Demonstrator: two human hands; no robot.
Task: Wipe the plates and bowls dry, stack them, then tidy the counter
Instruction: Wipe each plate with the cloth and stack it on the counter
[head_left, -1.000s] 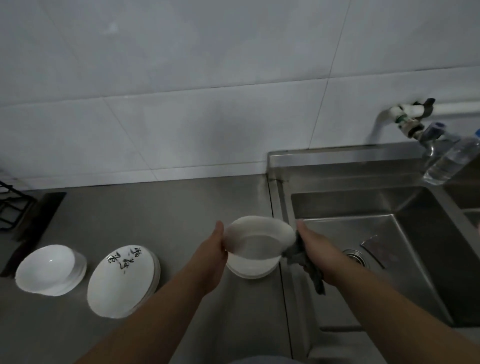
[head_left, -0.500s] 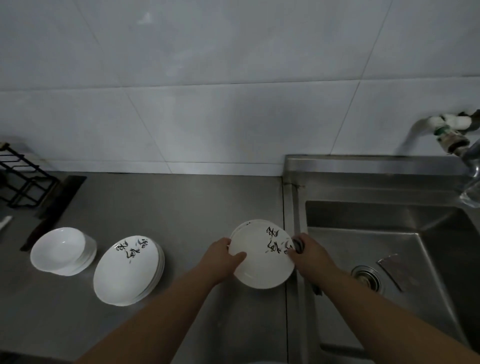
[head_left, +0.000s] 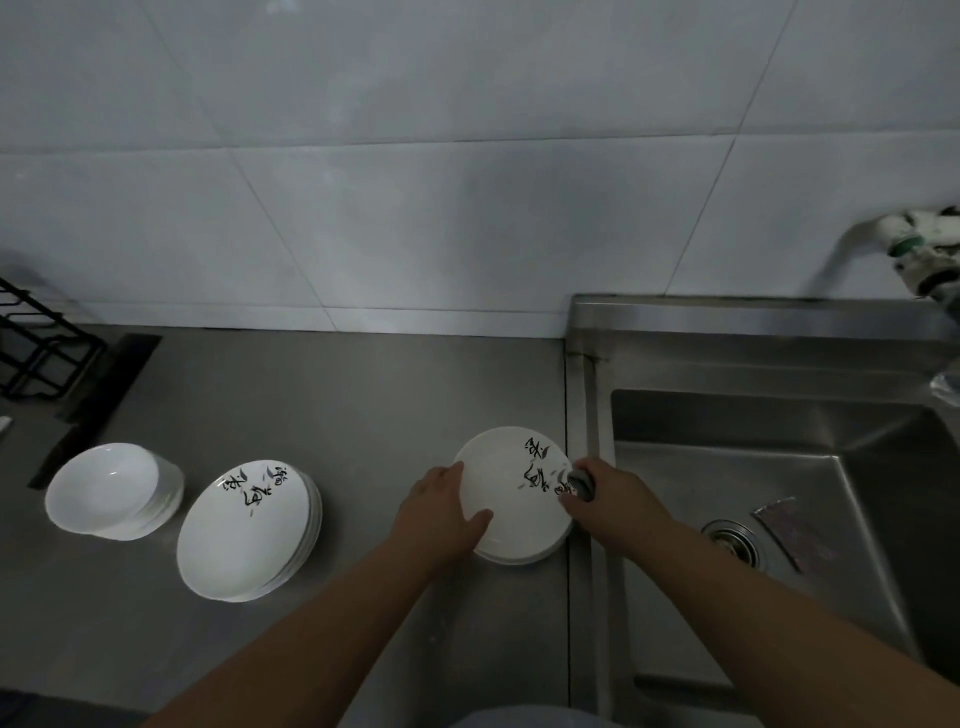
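Note:
A white plate with black brush marks lies face up on a low stack beside the sink's edge. My left hand grips its left rim, thumb on the plate's face. My right hand is at the right rim, closed on a dark grey cloth that touches the plate. Further left on the steel counter stands a stack of like plates, and beyond it a stack of plain white bowls.
A steel sink with a drain strainer lies to the right, a tap on the wall above it. A black wire rack stands at the far left against the tiled wall.
The plate was held up and tilted a second ago; it has since come down flat on the stack by the sink, marked face up. The view has shifted left.

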